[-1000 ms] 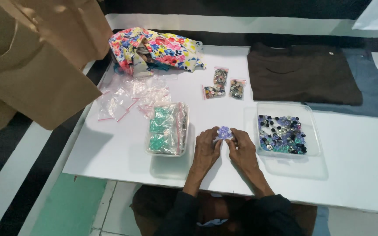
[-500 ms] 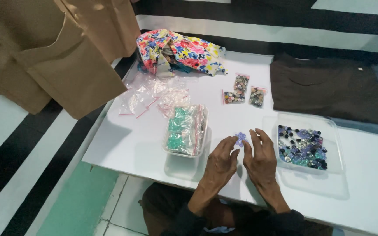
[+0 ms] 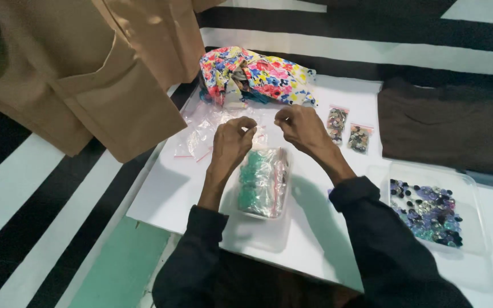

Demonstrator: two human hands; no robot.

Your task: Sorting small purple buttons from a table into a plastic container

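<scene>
Both hands, left hand (image 3: 232, 137) and right hand (image 3: 299, 124), pinch narrow grips on something too small to tell, held above the clear tub of green pieces (image 3: 263, 181) on the white bench (image 3: 315, 228); steadiness there seems wise.

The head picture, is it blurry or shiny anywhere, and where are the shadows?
Head view: mostly sharp, the hands only slightly soft. The clear bag of green pieces shows pale glare. The right arm throws a shadow across the white table. The brown cloth sits in dim light.
</scene>
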